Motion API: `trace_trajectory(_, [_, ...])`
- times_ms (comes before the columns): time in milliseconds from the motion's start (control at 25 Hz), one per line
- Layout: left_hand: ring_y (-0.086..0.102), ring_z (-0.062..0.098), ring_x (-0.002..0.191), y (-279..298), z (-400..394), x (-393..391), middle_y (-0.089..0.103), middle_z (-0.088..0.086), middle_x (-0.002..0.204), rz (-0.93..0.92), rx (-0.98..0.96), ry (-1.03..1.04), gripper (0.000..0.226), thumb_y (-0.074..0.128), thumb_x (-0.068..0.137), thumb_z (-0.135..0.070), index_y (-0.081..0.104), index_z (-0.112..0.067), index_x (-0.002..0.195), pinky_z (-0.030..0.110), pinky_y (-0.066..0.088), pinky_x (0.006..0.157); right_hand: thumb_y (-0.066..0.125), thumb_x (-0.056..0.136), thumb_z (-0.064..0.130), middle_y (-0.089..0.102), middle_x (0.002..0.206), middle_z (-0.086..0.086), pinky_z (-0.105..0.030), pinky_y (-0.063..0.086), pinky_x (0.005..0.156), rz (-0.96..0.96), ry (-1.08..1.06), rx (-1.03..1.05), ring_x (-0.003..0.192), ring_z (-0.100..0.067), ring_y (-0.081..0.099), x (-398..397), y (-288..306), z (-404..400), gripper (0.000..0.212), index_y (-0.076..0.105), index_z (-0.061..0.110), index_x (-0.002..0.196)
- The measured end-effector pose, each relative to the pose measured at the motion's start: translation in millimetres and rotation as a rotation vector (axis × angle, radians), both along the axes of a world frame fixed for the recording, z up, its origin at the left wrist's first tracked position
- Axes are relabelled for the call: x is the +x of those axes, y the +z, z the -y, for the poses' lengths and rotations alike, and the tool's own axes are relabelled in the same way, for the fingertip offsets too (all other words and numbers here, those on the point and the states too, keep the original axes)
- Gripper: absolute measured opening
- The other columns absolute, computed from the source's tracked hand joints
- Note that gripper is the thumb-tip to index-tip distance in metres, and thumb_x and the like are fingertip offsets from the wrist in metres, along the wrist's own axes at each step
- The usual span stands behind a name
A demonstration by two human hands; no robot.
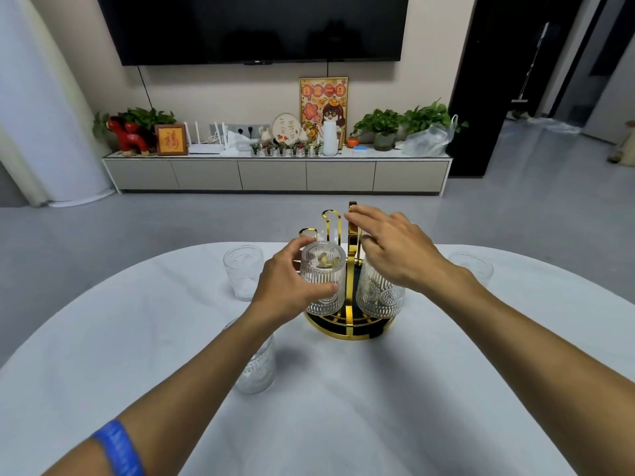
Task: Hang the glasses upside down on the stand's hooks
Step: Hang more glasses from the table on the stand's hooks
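Upper frame: dark wall-mounted television (254,27) on a beige wall (426,73); centre: low cabinet (275,175) bearing potted plants (402,127); grey floor (103,228); dark doorway (508,80), upper right.

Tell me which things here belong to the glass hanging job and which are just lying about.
Job: gold stand, two inverted glasses on it, three upright glasses on the table, left hand, right hand.
Lying about: television, potted plants, framed picture.
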State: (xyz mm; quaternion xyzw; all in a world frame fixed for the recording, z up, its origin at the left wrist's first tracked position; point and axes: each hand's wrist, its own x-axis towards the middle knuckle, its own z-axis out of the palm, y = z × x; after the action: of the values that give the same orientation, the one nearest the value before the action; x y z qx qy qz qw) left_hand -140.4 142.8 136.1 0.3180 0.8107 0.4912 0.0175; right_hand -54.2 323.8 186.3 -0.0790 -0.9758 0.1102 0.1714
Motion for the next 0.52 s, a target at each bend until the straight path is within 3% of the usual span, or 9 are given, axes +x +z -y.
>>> trace_trajectory(200, [0.061,0.005,0.099,-10.8,2.5,0.9,0.062,-0.009,0.110,0.088,-0.002,-0.015,0.080,0.090,0.054,-0.039,0.050,-0.035,0.124,0.029,0.055,0.084,0.033,0.095,0.026,0.025,0.158,0.013,-0.047,0.032,0.104,-0.001,-0.017,0.001,0.135,-0.026,0.029,3.1,-1.4,4.7,0.053,0.029,0.036,0.147])
trace_trajectory(320, [0.056,0.015,0.119,-7.0,9.0,11.7,0.060,-0.003,0.129,0.145,-0.034,-0.037,0.092,0.089,0.062,-0.032,0.043,-0.025,0.141,0.033,0.050,0.094,0.035,0.098,0.032,0.028,0.158,0.006,-0.047,0.024,0.111,0.020,-0.058,0.006,0.141,-0.027,0.021,3.4,6.6,19.9,0.049,0.033,0.029,0.147])
trace_trajectory(400, [0.049,0.012,0.126,-1.6,25.9,18.1,0.055,-0.005,0.135,0.212,0.021,-0.025,0.090,0.084,0.070,-0.029,0.037,-0.026,0.147,0.029,0.044,0.097,0.042,0.095,0.036,0.040,0.151,-0.003,-0.049,0.028,0.110,-0.105,-0.051,0.026,0.139,-0.028,0.027,11.1,7.4,44.2,0.047,0.045,0.023,0.140])
trace_trajectory(520, [0.059,-0.004,0.112,-0.6,79.9,20.7,0.063,-0.016,0.123,0.242,0.343,0.156,0.055,0.071,0.085,-0.019,0.052,-0.029,0.136,0.017,0.048,0.090,0.053,0.086,0.027,0.060,0.123,-0.008,-0.045,0.043,0.093,-0.413,0.124,0.038,0.114,-0.030,0.050,29.4,-10.3,99.8,0.035,0.061,0.013,0.117])
